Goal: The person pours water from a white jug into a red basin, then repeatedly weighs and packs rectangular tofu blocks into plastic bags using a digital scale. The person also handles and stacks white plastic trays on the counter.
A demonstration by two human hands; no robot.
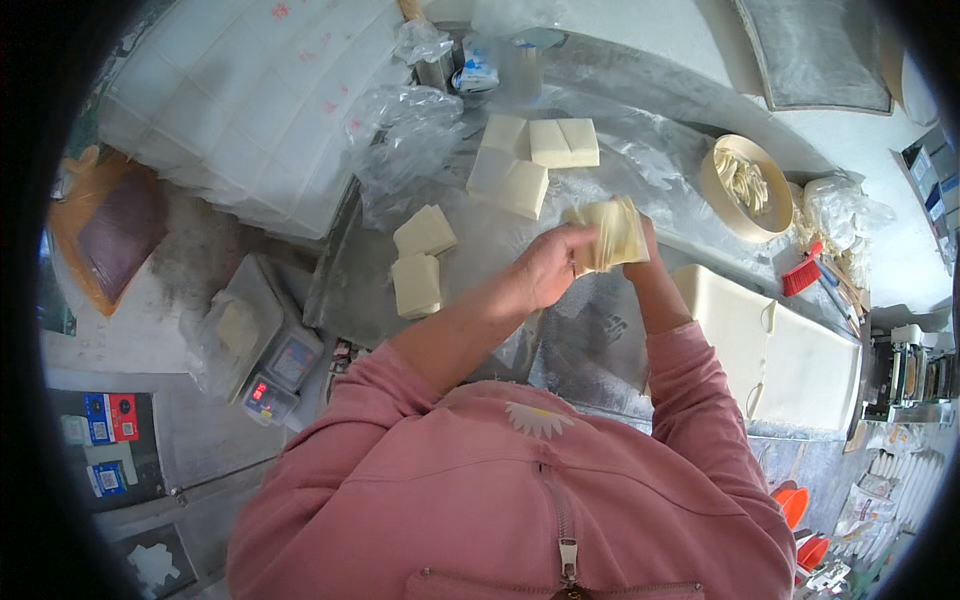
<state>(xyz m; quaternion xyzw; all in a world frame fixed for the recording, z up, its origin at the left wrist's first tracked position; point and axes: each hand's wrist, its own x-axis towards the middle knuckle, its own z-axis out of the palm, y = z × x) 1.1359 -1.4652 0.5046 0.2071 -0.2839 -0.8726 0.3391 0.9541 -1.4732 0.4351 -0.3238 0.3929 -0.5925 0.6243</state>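
Observation:
Both hands grip a stack of thin, pale yellow dough sheets point(619, 234) above the metal work surface point(592, 322). My left hand point(555, 262) holds its left side, thumb on the upper face. On its right edge is my right hand point(646, 244), partly hidden behind the sheets. The sheets look slightly blurred and fanned. Beyond them, square-cut stacks of similar sheets point(564, 142) stand close together, with a larger pile point(514, 180) nearer to me. Two smaller stacks, one upper point(425, 230) and one lower point(417, 286), sit to the left of my left forearm.
Right of my arm lies a long cream-coloured slab point(810, 360), possibly dough. Behind it are a round wooden container point(785, 202) with dough strips and a red brush point(802, 274). Crumpled clear plastic point(409, 124) and a digital scale point(271, 397) are at left.

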